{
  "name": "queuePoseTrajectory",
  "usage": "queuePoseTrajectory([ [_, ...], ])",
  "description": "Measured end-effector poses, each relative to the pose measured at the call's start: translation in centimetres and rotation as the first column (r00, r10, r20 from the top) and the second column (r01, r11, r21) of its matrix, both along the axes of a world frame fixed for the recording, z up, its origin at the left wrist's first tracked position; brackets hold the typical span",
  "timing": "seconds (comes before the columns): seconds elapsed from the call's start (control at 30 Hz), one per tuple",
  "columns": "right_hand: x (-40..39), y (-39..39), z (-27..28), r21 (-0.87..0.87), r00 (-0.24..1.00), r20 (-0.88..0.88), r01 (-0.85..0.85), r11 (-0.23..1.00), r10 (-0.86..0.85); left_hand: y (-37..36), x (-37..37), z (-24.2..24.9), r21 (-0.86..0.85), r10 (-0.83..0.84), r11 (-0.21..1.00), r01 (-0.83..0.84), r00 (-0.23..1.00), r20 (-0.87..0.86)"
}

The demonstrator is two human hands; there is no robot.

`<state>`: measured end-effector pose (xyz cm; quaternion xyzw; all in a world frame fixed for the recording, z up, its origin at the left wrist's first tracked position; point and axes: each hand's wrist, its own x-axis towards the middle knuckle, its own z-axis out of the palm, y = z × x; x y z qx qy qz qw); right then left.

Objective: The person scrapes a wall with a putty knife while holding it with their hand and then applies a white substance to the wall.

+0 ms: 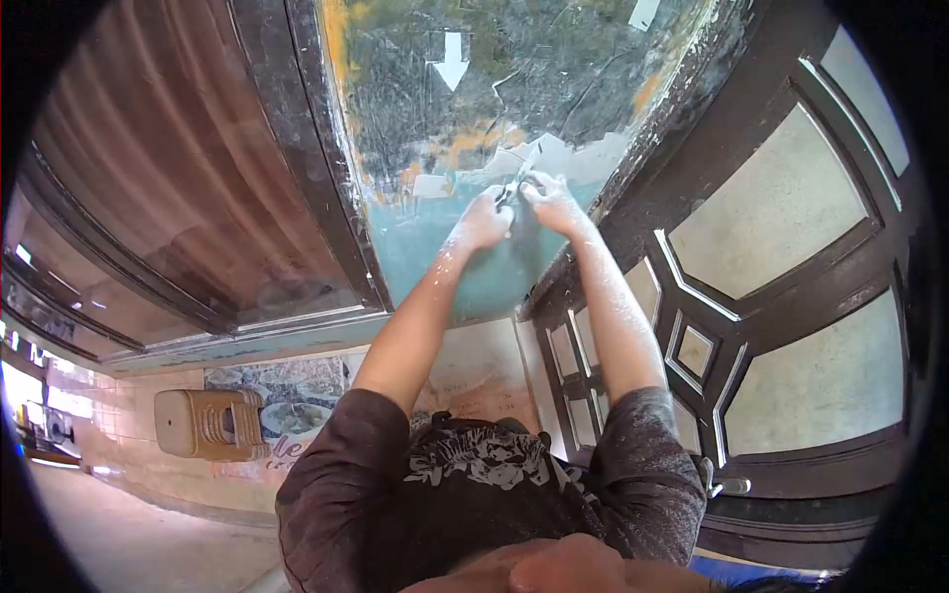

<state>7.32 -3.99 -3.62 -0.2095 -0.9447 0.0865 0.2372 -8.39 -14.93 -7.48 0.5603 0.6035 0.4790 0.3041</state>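
Observation:
My left hand (484, 219) is closed around the dark handle of a thin-bladed scraper (513, 186), low on a patchy glass panel (425, 128). Right beside it, my right hand (556, 206) has its fingers curled in by the blade; I cannot tell what they pinch. White dust coats both hands and the forearms. Above the fingers, ragged pale film (588, 156) clings to the panel, with grey and orange residue higher up. The lower part of the panel is smooth and bluish green. A white arrow-shaped piece (452, 61) sticks near its top.
A dark door with pale panels (771, 212) and a metal handle (733, 486) stands at the right. Dark-framed brown glass (168, 168) runs along the left. Below, tan stacked stools (203, 423) stand on the tiled floor beside a patterned mat (287, 395).

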Motion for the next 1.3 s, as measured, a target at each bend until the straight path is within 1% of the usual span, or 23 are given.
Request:
queuePoseTrajectory([
  [0.03, 0.2, 0.5, 1.3, -0.229, 0.985, 0.003, 0.168, 0.959, -0.172, -0.8, -0.4, -0.6, 0.14, 0.137, 0.985, -0.1, 0.949, -0.284],
  [0.07, 0.6, 1.2, 1.6, -0.119, 0.961, -0.037, 0.27, 0.956, -0.276, -1.3, -0.7, -1.2, 0.143, 0.142, 0.984, -0.106, 0.95, -0.278],
  [0.1, 1.2, 3.4, 3.0, 0.025, 0.98, -0.003, 0.2, 0.979, -0.2, -1.9, -0.8, -1.4, 0.089, 0.22, 0.975, -0.202, 0.925, -0.309],
  [0.13, 1.8, 3.1, 5.6, 0.179, 0.981, -0.087, 0.189, 0.966, -0.176, -2.5, -0.7, -1.6, 0.035, 0.292, 0.954, -0.299, 0.892, -0.344],
  [0.17, 2.2, 3.1, 8.5, 0.313, 0.974, -0.041, 0.226, 0.922, -0.225, -3.1, -0.6, -1.6, 0.034, 0.3, 0.951, -0.307, 0.892, -0.338],
  [0.23, 2.4, 5.7, 11.9, 0.603, 0.968, -0.02, 0.211, 0.769, -0.25, -4.4, -0.4, -0.7, 0.098, 0.485, 0.871, -0.482, 0.809, -0.332],
  [0.27, 2.5, 5.4, 14.6, 0.623, 0.963, 0.03, 0.191, 0.758, -0.267, -4.9, -0.4, -0.2, 0.097, 0.496, 0.864, -0.494, 0.803, -0.33],
  [0.3, 2.4, 7.0, 15.4, 0.757, 0.98, -0.045, 0.161, 0.633, -0.196, -5.4, -0.2, 0.4, 0.058, 0.521, 0.84, -0.54, 0.771, -0.366],
  [0.4, 1.9, 7.5, 20.6, 0.875, 0.991, -0.043, 0.098, 0.474, -0.124, -6.1, 0.2, 1.1, -0.009, 0.561, 0.789, -0.615, 0.726, -0.397],
  [0.47, 1.3, 8.5, 23.3, 0.908, 0.997, -0.029, 0.056, 0.416, -0.071, -5.6, 0.3, -0.1, 0.137, 0.643, 0.755, -0.641, 0.683, -0.347],
  [0.5, 0.6, 8.6, 24.8, 0.926, 0.997, -0.029, 0.002, 0.377, 0.067, -5.4, 0.7, 0.0, 0.141, 0.659, 0.741, -0.657, 0.67, -0.343],
  [0.53, 0.2, 8.3, 26.0, 0.949, 0.995, -0.038, 0.008, 0.316, 0.088, -5.4, 1.1, 0.1, 0.071, 0.668, 0.725, -0.685, 0.675, -0.313],
  [0.6, -0.9, 7.9, 27.8, 0.885, 0.998, 0.036, -0.058, 0.461, 0.056, -5.4, 2.1, -0.4, -0.004, 0.696, 0.688, -0.726, 0.661, -0.279],
  [0.67, -2.7, 8.2, 28.6, 0.899, 0.989, 0.021, -0.082, 0.43, 0.146, -5.6, 2.7, -1.7, 0.132, 0.732, 0.677, -0.724, 0.644, -0.223],
  [0.77, -5.1, 10.2, 29.2, 0.931, 0.971, -0.027, -0.062, 0.36, 0.238, -6.6, 3.5, -3.3, 0.16, 0.784, 0.619, -0.769, 0.589, -0.197],
  [0.8, -5.7, 10.7, 28.9, 0.942, 0.971, -0.052, -0.03, 0.334, 0.234, -7.1, 3.8, -3.6, 0.153, 0.798, 0.598, -0.786, 0.57, -0.195],
  [0.83, -5.7, 9.3, 28.9, 0.897, 0.977, -0.084, -0.011, 0.442, 0.195, -7.6, 4.0, -3.7, 0.088, 0.787, 0.611, -0.787, 0.591, -0.174],
  [0.87, -6.3, 11.4, 28.6, 0.926, 0.956, -0.084, -0.029, 0.376, 0.281, -7.7, 3.8, -3.7, 0.029, 0.777, 0.622, -0.782, 0.612, -0.146],
  [0.9, -6.4, 11.1, 28.7, 0.926, 0.961, -0.076, -0.032, 0.377, 0.268, -7.4, 3.9, -4.8, 0.014, 0.807, 0.574, -0.819, 0.563, -0.177],
  [1.0, -5.8, 11.4, 28.5, 0.933, 0.96, -0.08, -0.023, 0.36, 0.269, -6.9, 4.6, -2.7, -0.093, 0.776, 0.594, -0.799, 0.599, -0.199],
  [1.03, -5.8, 11.3, 28.5, 0.927, 0.959, -0.085, -0.024, 0.374, 0.271, -6.3, 4.9, -2.8, 0.081, 0.804, 0.575, -0.814, 0.544, -0.239],
  [1.2, -6.0, 11.0, 28.2, 0.924, 0.966, -0.09, -0.01, 0.383, 0.242, -4.5, 4.1, -2.6, 0.08, 0.751, 0.635, -0.768, 0.589, -0.298],
  [1.3, -6.2, 11.1, 28.0, 0.933, 0.965, -0.114, 0.022, 0.36, 0.237, -3.7, 2.0, -2.8, 0.064, 0.684, 0.662, -0.747, 0.566, -0.459],
])
